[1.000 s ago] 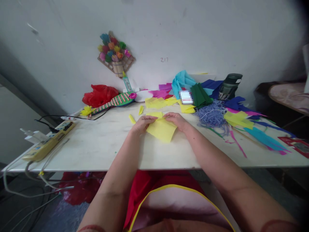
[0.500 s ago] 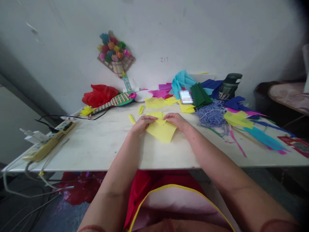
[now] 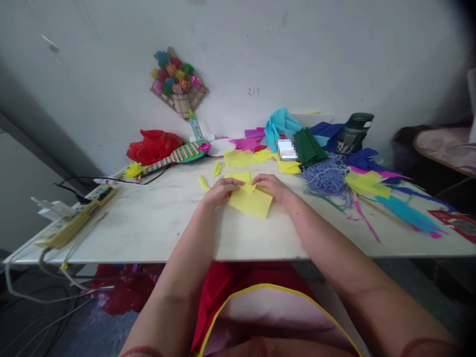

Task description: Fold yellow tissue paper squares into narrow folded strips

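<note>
Between my two hands is a sheet of yellow crepe paper [image 3: 251,203], its top part bent over and its lower part hanging toward me above the white table. My left hand [image 3: 220,190] pinches it at the upper left, fingers closed. At the upper right my right hand [image 3: 273,186] is also closed on it, thumb and fingertips together. Another piece of yellow paper shows just behind my fingertips. To the left of my left hand lie two small rolled yellow pieces [image 3: 204,183], apart from the hand.
At the back stand a red bag [image 3: 154,146] and a green striped craft piece [image 3: 182,154]. A yellow power strip [image 3: 76,218] sits on the left edge. Rightward are purple yarn [image 3: 324,174], coloured paper scraps [image 3: 366,183] and a dark bottle [image 3: 355,133].
The lower flap of the yellow crepe paper has swung slightly to the right. Both hands keep their hold in nearly the same place.
</note>
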{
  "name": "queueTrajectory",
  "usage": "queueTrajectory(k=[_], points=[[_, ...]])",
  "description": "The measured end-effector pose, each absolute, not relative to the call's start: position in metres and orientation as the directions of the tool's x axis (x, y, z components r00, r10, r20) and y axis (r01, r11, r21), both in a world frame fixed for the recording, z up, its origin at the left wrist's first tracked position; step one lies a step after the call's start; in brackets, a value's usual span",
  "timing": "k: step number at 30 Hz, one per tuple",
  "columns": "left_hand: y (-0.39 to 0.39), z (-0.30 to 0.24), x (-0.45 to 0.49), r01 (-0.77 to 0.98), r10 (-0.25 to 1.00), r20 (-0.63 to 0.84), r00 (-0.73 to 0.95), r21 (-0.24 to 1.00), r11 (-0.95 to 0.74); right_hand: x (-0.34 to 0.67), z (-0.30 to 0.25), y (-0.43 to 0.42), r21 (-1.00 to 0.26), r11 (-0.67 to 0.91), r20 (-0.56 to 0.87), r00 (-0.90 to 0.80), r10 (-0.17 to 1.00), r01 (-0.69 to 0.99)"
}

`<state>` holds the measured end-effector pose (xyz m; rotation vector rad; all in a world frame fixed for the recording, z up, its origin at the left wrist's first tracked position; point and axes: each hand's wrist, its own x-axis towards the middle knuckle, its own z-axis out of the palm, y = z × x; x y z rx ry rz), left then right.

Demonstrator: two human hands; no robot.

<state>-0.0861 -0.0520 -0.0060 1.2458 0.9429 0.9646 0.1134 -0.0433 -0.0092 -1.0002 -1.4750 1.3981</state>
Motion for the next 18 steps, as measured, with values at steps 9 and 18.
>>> queueTrajectory(k=[9, 18], points=[[-0.0511, -0.0065, -0.0866, -0.016, 0.945, -0.016, 0.327, 1.000, 0.023, 0.1153, -0.0086, -0.0429, -0.994, 0.094, 0.104, -0.325, 0.940, -0.048], [-0.0527, -0.0054, -0.0863, -0.008, 0.931, -0.049, 0.363, 0.998, 0.055, 0.1116, -0.0147, -0.0403, -0.990, 0.138, 0.124, -0.254, 0.959, 0.038]])
